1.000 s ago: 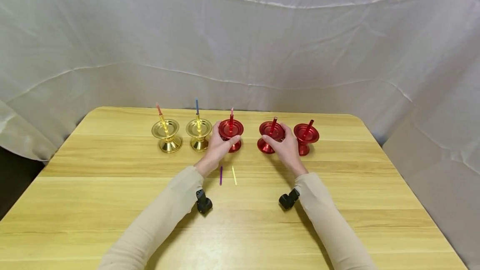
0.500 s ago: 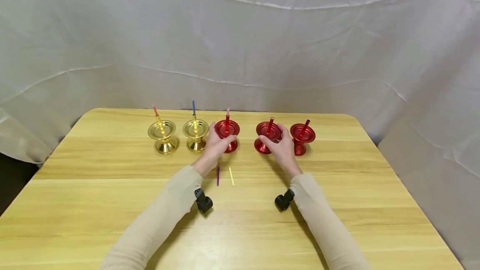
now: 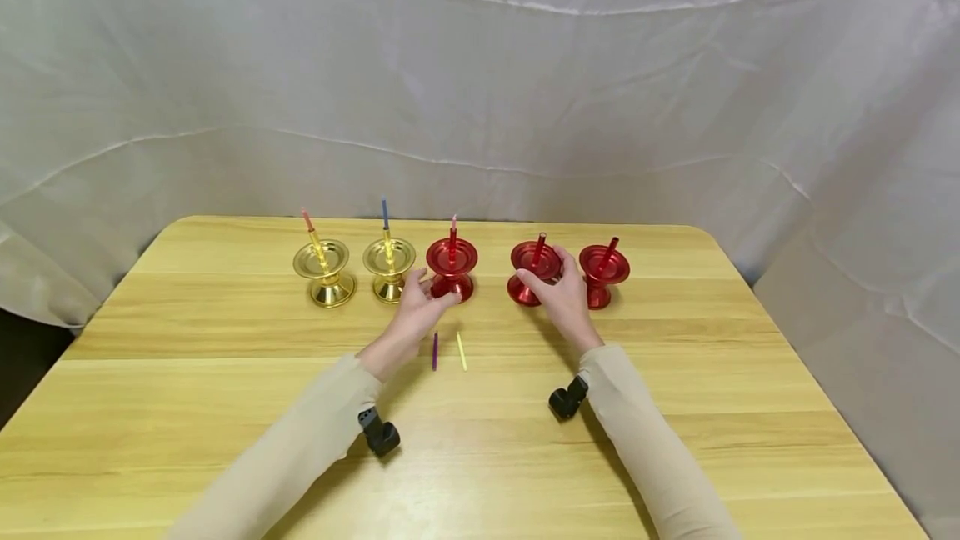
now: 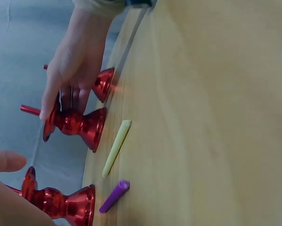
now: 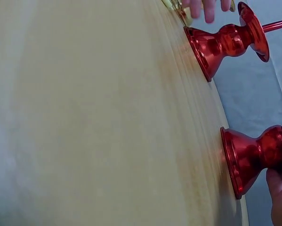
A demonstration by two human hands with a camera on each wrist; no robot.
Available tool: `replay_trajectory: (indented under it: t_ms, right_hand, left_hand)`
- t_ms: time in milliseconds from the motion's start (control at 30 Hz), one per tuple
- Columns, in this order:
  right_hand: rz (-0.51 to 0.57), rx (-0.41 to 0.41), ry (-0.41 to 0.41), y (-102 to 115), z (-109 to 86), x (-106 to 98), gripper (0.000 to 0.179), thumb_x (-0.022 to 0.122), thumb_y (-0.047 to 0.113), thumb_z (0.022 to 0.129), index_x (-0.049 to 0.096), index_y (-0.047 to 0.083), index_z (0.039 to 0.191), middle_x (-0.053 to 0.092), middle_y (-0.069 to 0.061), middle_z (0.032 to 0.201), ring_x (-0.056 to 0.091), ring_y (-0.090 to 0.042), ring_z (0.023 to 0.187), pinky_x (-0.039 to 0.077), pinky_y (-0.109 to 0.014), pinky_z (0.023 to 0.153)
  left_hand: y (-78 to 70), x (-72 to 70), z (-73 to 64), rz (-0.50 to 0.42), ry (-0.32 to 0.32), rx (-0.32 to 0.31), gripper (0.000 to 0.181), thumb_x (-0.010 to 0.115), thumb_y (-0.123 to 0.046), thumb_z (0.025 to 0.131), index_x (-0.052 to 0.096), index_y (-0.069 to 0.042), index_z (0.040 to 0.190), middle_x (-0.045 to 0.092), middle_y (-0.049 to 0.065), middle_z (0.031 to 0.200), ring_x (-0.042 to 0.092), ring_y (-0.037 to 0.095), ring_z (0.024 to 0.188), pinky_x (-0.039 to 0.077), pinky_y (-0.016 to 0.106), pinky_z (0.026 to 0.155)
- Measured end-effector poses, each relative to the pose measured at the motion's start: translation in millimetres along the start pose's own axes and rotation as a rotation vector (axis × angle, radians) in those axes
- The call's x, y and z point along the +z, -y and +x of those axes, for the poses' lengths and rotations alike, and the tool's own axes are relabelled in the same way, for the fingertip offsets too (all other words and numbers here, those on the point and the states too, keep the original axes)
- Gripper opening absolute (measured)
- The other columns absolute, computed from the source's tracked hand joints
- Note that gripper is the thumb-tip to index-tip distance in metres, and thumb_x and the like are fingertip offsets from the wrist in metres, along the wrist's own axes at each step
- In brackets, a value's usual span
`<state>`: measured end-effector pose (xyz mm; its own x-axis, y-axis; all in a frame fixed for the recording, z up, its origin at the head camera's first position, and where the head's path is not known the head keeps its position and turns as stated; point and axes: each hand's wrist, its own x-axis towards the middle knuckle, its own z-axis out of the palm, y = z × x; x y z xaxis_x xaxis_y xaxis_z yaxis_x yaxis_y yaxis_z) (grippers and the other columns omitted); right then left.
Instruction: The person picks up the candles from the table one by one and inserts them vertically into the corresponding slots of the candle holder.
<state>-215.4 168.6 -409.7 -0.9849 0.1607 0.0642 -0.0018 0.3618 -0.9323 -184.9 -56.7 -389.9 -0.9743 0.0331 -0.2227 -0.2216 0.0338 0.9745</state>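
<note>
My left hand [image 3: 414, 315] has relaxed, parted fingers and holds nothing. It stands just in front of the left red candle holder [image 3: 452, 283], which carries a pink candle [image 3: 453, 222]. In the right wrist view, its fingers [image 5: 209, 10] are apart from that holder's base. My right hand [image 3: 567, 298] grips the middle red candle holder [image 3: 525, 260] by its dish, thumb in front, fingers behind. This holder's tube has no candle, and its base stands on the table. On the wood in front lie a purple candle [image 3: 435, 352] and a pale yellow candle [image 3: 461, 352].
To the left stand two gold candle holders, one with a red-pink candle [image 3: 307, 219], the other with a blue candle [image 3: 386, 213]. Another red candle holder [image 3: 604, 268] is right of my right hand. A pale cloth [image 3: 480, 82] hangs behind the wooden table [image 3: 480, 473].
My left hand has let go of the left red candle holder and drawn back toward me, slightly left. My right hand keeps its grip on the middle holder. The view has shifted slightly.
</note>
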Motion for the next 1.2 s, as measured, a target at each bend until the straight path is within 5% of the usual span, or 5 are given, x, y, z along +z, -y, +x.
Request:
replay_trajectory:
  t_ms: [233, 500, 800, 1000, 1200]
  right_hand:
    - [0.011, -0.002, -0.006, -1.0, -0.1, 1.7, 0.086, 0.076, 0.034, 0.083, 0.03, 0.003, 0.149, 0.043, -0.018, 0.144, 0.043, -0.027, 0.13, 0.036, -0.039, 0.107]
    - [0.011, 0.002, -0.001, -0.2, -1.3, 0.2, 0.085, 0.075, 0.034, 0.084, 0.029, 0.005, 0.149, 0.043, -0.019, 0.143, 0.044, -0.027, 0.129, 0.037, -0.039, 0.107]
    - [0.024, 0.006, 0.01, 0.0, -0.4, 1.7, 0.084, 0.075, 0.034, 0.085, 0.029, 0.006, 0.149, 0.043, -0.018, 0.144, 0.044, -0.026, 0.129, 0.037, -0.038, 0.107]
    - [0.026, -0.001, 0.003, -0.3, 0.2, 0.9, 0.084, 0.075, 0.034, 0.084, 0.03, 0.006, 0.149, 0.044, -0.017, 0.143, 0.046, -0.026, 0.128, 0.038, -0.038, 0.106]
    - [-0.001, 0.0, 0.002, -1.2, -0.6, 1.4, 0.084, 0.075, 0.034, 0.085, 0.03, 0.006, 0.149, 0.045, -0.018, 0.142, 0.045, -0.027, 0.128, 0.038, -0.039, 0.106]
  left_hand:
    - [4.2, -20.5, -27.2, 0.21, 0.106, -0.013, 0.063, 0.062, -0.002, 0.089, 0.031, 0.011, 0.142, 0.039, 0.029, 0.14, 0.04, 0.041, 0.128, 0.035, 0.049, 0.107]
    - [16.2, -28.5, -38.5, 0.369, 0.026, 0.058, 0.038, 0.065, 0.002, 0.085, 0.056, 0.01, 0.122, 0.062, 0.02, 0.112, 0.06, 0.032, 0.102, 0.053, 0.037, 0.085]
    - [27.0, -30.4, -36.1, 0.559, -0.024, 0.159, 0.015, 0.07, -0.002, 0.081, 0.07, 0.003, 0.095, 0.071, 0.01, 0.087, 0.065, 0.024, 0.084, 0.054, 0.035, 0.075]
    - [25.9, -23.2, -36.9, 0.685, -0.023, 0.148, 0.022, 0.076, -0.012, 0.075, 0.071, -0.001, 0.093, 0.068, 0.003, 0.084, 0.062, 0.02, 0.082, 0.05, 0.035, 0.076]
    - [32.8, -18.8, -34.9, 0.801, -0.054, 0.232, 0.015, 0.076, -0.011, 0.074, 0.071, -0.004, 0.086, 0.067, -0.001, 0.076, 0.061, 0.02, 0.077, 0.048, 0.039, 0.076]
